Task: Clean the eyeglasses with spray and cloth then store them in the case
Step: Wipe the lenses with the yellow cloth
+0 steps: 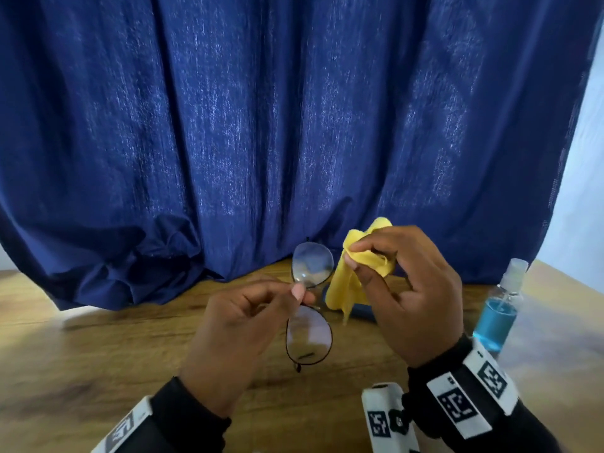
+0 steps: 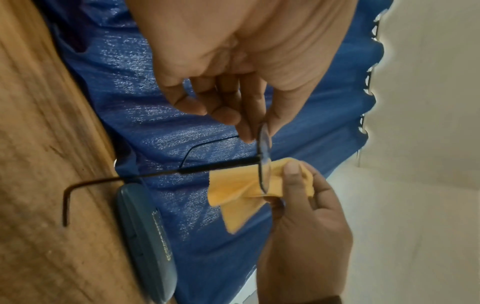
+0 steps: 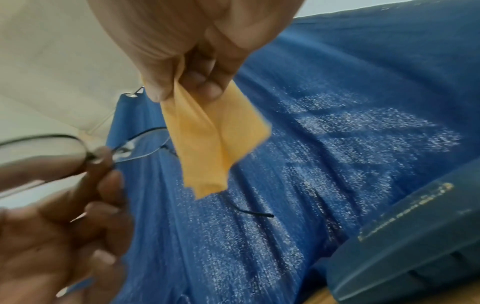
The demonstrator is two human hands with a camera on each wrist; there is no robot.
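Left hand (image 1: 242,325) pinches glasses (image 1: 310,305) at bridge, up above wood table (image 1: 98,354). Right hand (image 1: 415,289) pinches yellow cloth (image 1: 346,282) just beside far lens. Blue case (image 2: 148,236) lies shut on table behind glasses. Spray bottle (image 1: 500,308) stands right of glasses, near curtain (image 1: 261,125).
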